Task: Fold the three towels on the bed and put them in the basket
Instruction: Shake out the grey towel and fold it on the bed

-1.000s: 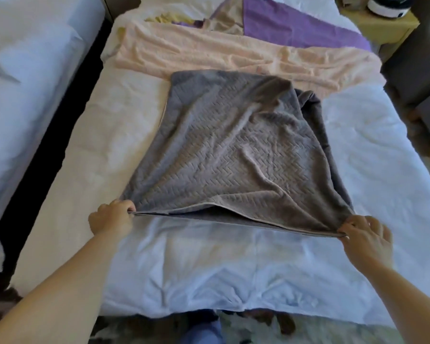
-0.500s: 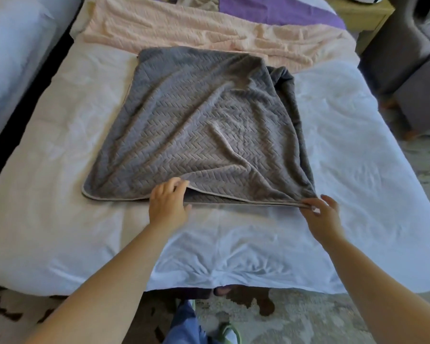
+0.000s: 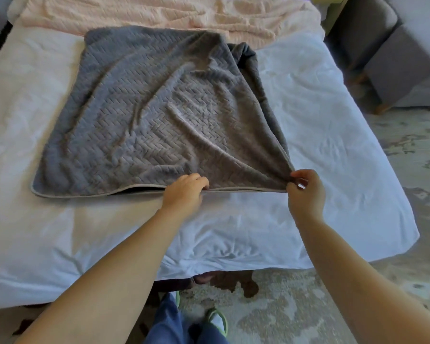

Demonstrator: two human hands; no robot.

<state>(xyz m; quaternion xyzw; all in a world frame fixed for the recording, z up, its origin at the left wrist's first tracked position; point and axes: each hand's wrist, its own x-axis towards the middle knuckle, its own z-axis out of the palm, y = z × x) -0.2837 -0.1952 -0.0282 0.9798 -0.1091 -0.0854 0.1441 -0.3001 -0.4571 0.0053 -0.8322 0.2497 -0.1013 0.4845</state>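
By the bed's near edge, the person's feet in green slippers [image 3: 217, 321] stand on a mottled rug [image 3: 296, 306]. Both bare arms reach out over the bed [image 3: 60, 244]. The left hand [image 3: 184, 192] curls its fingers round the near hem of the grey towel [image 3: 159, 115], about midway along. The right hand [image 3: 305, 192] pinches that hem's right corner and holds it a little off the bed. The towel, doubled over and wrinkled, lies on the middle of the bed. Across the bed's far end a peach towel [image 3: 159, 13] is spread, with the grey one's far edge touching it. Past the bed's far right corner sits a grey stool [image 3: 402, 70].
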